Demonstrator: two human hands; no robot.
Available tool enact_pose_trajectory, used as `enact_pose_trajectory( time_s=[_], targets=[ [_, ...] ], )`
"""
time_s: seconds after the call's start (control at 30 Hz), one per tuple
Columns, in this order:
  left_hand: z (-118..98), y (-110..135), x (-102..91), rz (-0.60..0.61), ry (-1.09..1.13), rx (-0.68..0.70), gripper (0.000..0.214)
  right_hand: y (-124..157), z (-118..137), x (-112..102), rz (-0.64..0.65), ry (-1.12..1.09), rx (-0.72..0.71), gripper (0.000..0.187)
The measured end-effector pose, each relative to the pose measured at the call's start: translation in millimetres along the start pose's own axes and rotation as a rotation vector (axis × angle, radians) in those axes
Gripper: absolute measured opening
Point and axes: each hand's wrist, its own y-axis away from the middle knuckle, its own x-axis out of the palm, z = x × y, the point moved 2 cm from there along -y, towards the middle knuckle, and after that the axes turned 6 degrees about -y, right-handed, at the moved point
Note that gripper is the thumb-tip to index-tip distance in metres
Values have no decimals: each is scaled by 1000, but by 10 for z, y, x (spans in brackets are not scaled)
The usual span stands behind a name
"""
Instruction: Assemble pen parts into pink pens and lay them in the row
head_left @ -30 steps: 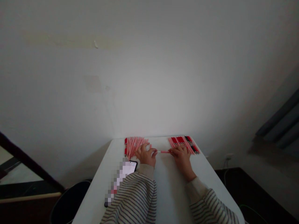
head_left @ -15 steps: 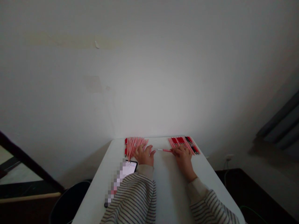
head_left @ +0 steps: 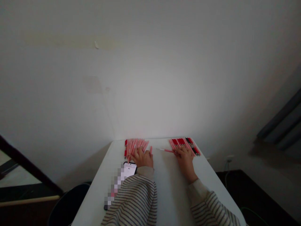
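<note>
My right hand (head_left: 184,155) is closed on a slim pink pen (head_left: 168,150), whose thin whitish end points left across the gap between my hands. My left hand (head_left: 143,158) rests at the lower edge of a spread of pink pens (head_left: 134,145). Between its thumb and fingers a short pink piece, like a pen cap (head_left: 151,149), stands up. Beyond my right hand lies a second group of pens (head_left: 181,142), pink with red and black parts, side by side at the table's back right.
A phone (head_left: 130,170) with a lit screen lies on the white table (head_left: 168,191), partly under my left sleeve. The wall (head_left: 150,78) rises directly behind the table. A dark round bin (head_left: 68,204) stands at lower left, and a wall socket (head_left: 230,158) is at right.
The fingers of my left hand have closed, and a short pink piece now shows between them. My right hand keeps the pink pen almost where it was.
</note>
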Motion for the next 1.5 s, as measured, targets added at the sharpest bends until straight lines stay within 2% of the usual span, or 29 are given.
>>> enact_pose_trajectory(
  time_s=[0.13,0.3,0.63,0.83,1.03,1.27,1.5],
  targets=[
    [-3,-9,9,3,-4,-5,11,-7,-15,0,-48,-31,-22,24],
    [16,-27,-20,30,70,-24,11,0,-3,-21,-37,3,-3,20],
    [83,-29,-80,-4,94,-42,15,-16,-62,-27,-79,22,15,24],
    [69,-48,-129,46,93,-51,15,-22,-61,-37,-81,34,62,23],
    [75,-57,-107,86,74,-50,14,-11,-95,-3,-87,9,25,23],
    [73,-50,-84,71,69,-44,15,-5,-150,56,-94,-23,-4,22],
    [57,-43,-108,82,88,-56,14,-10,-120,30,-78,-25,-13,21]
  ],
)
